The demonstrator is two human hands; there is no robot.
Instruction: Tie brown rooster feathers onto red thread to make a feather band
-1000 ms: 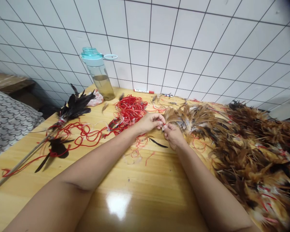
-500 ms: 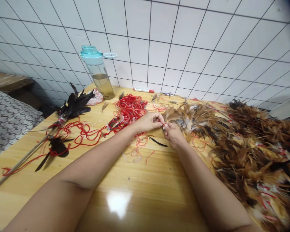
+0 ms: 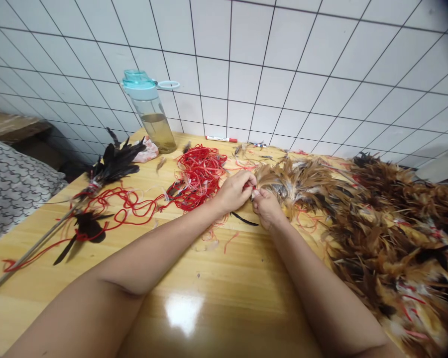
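My left hand point(image 3: 238, 191) is closed in a pinch, fingertips against a small bit of red string point(image 3: 254, 188). Right beside it, my right hand point(image 3: 268, 208) pinches the quill end of a bunch of brown feathers point(image 3: 266, 178), which fans up past the fingertips. The fingers mostly cover the spot where string and quills meet. To the left lies a tangled heap of red string point(image 3: 200, 171). A single thin black feather point(image 3: 245, 219) rests on the table just below my hands. More brown feather bunches point(image 3: 308, 181) lie close on the right.
A large pile of brown feather bunches point(image 3: 392, 248) covers the table's right side. On the left are a stick point(image 3: 41, 243) with black feathers point(image 3: 115, 159) and loose red string. A water bottle point(image 3: 157, 127) and a marker point(image 3: 221, 139) stand and lie near the tiled wall.
My left hand has turned and shifted slightly, its fingers curling more at the red string. My right hand stays in nearly the same place, still pinching.
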